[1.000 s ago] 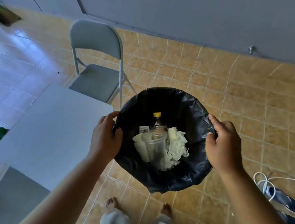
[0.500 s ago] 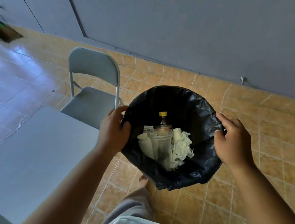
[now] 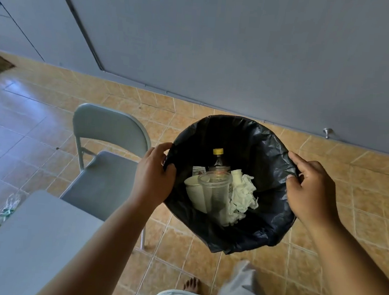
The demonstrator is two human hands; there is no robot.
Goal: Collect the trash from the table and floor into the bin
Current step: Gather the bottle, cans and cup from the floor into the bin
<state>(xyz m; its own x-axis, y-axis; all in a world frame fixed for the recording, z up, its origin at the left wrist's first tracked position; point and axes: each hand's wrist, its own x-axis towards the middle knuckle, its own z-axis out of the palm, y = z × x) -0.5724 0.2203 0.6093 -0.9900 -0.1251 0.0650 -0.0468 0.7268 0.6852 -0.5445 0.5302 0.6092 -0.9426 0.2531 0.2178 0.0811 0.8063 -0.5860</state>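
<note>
Both hands gripped the bin's rim, one on each side, holding it above the tiled floor.

Going left to right, I saw a crushed plastic wrapper on the floor beside the grey table, a folding chair, then my left hand closed on the black-lined bin, which held a clear cup, a bottle and crumpled tissue, and my right hand clasping the opposite edge.
</note>
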